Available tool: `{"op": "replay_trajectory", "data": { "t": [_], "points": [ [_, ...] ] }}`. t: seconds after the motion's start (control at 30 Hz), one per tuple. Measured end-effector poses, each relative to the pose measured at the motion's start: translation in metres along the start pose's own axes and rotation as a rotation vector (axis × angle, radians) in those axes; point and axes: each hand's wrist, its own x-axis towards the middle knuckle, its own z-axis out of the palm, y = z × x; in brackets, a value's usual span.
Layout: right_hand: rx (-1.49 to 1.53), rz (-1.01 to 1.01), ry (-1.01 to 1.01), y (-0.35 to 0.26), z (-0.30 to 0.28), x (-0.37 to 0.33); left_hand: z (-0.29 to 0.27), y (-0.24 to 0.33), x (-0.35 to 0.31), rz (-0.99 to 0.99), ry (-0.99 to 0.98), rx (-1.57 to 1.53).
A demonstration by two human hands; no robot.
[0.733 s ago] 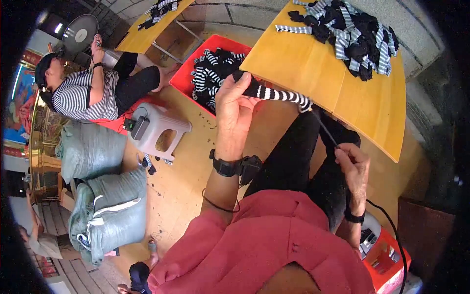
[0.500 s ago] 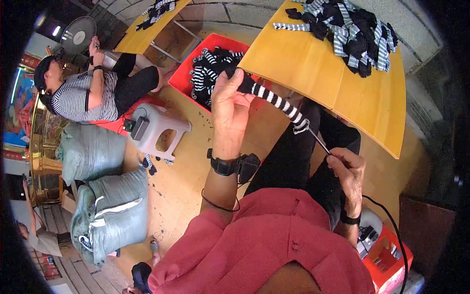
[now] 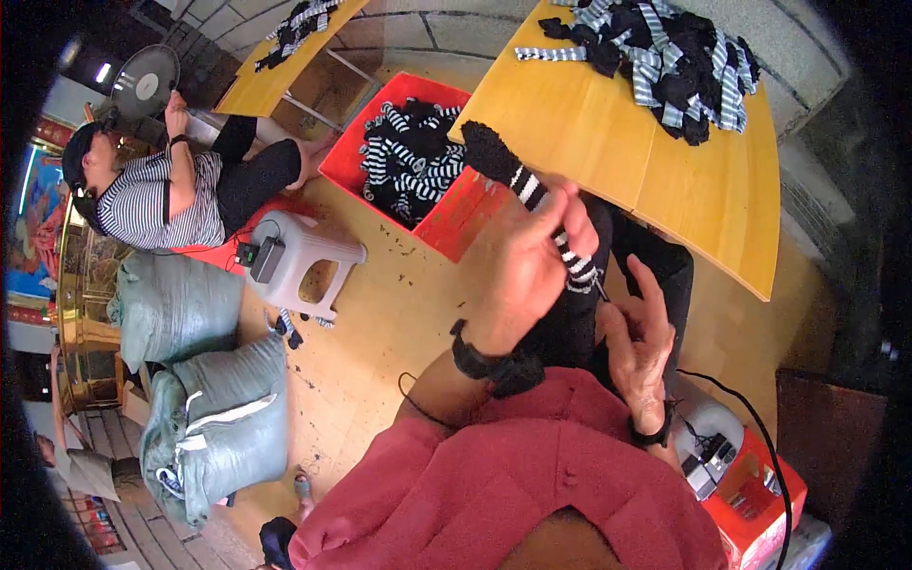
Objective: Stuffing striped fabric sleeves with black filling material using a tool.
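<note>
A knitted sock [image 3: 491,155], black at the upper end and striped black and white below, is pulled lengthwise over something slim. My left hand [image 3: 522,280] is closed around its striped part, slightly blurred. A short piece of thin metal rod [image 3: 602,290] shows at the sock's lower end. My right hand [image 3: 638,351] is at that rod, thumb low against it and index finger raised; its grip is partly hidden. Past the sock, the red bin [image 3: 465,223] holds a heap of similar striped pieces.
A yellow wooden table [image 3: 570,104] carries a pile of black and grey-striped knits [image 3: 665,66]. To the left are a grey stool [image 3: 309,256], stuffed sacks [image 3: 223,408] and a seated person [image 3: 161,195]. A black cable [image 3: 760,427] runs beside a red stool [image 3: 760,513] at right.
My left hand has moved from the sock's black end down onto its striped part. My right hand has come closer to the sock, so less rod shows, and its index finger has lifted.
</note>
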Motion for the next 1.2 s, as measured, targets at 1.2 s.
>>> {"op": "replay_trajectory", "data": {
  "t": [1.2],
  "points": [
    [0.67, 0.102, -0.217, -0.021, -0.024, -0.034, 0.049, 0.008, -0.024, 0.106, -0.18, 0.198]
  ]
}}
